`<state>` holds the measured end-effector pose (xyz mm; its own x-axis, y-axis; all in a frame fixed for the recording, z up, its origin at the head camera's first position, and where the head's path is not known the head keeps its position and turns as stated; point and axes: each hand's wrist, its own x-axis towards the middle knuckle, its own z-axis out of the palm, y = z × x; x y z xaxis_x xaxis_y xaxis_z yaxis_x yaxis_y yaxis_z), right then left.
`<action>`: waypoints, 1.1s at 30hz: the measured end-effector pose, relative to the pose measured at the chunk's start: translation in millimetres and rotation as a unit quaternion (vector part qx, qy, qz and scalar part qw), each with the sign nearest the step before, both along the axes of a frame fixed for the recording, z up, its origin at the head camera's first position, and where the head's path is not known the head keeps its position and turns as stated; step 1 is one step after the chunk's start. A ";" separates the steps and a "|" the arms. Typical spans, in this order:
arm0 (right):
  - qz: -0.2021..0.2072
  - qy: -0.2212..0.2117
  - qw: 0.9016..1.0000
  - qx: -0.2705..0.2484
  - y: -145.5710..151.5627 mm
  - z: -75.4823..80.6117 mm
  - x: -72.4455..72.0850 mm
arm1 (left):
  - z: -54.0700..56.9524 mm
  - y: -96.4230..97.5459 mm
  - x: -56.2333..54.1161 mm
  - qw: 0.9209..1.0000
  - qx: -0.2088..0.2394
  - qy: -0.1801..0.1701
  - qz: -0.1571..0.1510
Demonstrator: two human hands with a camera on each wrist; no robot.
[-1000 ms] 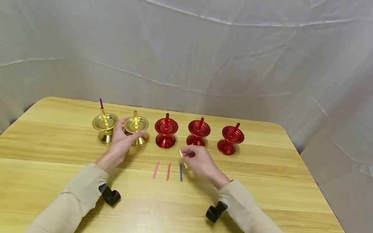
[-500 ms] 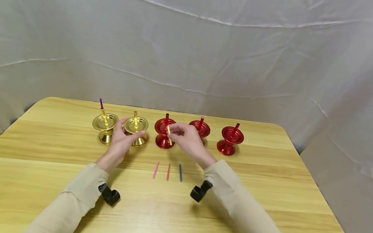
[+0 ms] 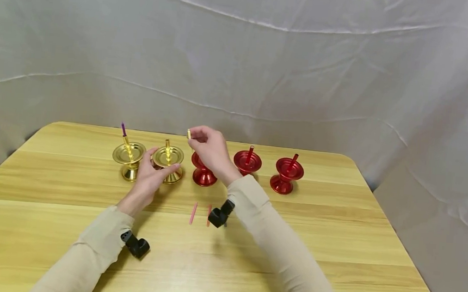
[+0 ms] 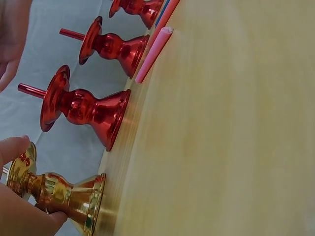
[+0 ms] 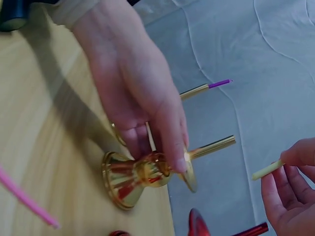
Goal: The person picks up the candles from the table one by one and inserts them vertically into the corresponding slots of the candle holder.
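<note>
Behind everything, pale creased drape [image 3: 240, 72], with wood-grain table [image 3: 9, 228] in front. Near the far edge, a row from left to right: first gold holder [image 3: 129, 172] with purple candle [image 3: 124, 129] standing in its tube; second gold holder [image 3: 174, 158], tube bare; three red holders [image 3: 282, 186], likewise without candles.

Grips the second gold holder in the left hand [image 3: 149, 179], thumb and fingers around it. Pinches yellow candle [image 3: 189, 134] in the right hand [image 3: 210, 149], raised well off the table, near the second gold holder but not touching.

Could lose the yellow candle through so slight a pinch, by squeezing unevenly or bumping a rim. Could tip the second gold holder through a sideways push at its dish. Could knock the nearest red holder, partly hidden behind the right hand, by lowering that hand carelessly. Might also scatter pink candle [image 3: 193, 213], red candle [image 3: 209, 208] and blue candle [image 3: 225, 224], all loose on the table, by dropping the right forearm; cannot tell the clearance under the wrist camera [image 3: 220, 214].

Across the tabletop, soft arm shadows and a glossy patch towards the near side; along the drape, long ridged folds.
</note>
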<state>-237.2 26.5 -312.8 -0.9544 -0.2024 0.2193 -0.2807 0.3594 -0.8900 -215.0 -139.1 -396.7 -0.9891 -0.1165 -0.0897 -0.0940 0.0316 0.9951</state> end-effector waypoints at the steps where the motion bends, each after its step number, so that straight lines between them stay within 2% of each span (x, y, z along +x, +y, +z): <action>1: -0.001 0.001 1.000 -0.003 -3.1 1.4 -1.9 | -0.3 -0.4 -0.1 1.000 0.001 0.000 0.000; 11: -0.004 0.007 0.999 -0.035 -30.5 10.0 -15.2 | -1.7 -1.1 0.2 1.000 0.011 0.001 -0.001; 20: -0.011 -0.012 0.997 -0.070 -44.6 6.5 -19.4 | -3.6 0.6 -1.2 1.000 0.023 0.015 0.001; 33: -0.014 -0.031 0.994 -0.100 -50.8 1.0 -23.2 | -2.3 1.3 -0.4 1.000 0.023 0.012 -0.005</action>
<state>-260.4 -24.3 -311.8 -0.9719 -0.1347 0.1929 -0.2155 0.1808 -0.9596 -215.3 -137.9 -399.0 -0.9922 -0.1022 -0.0714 -0.0705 -0.0129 0.9974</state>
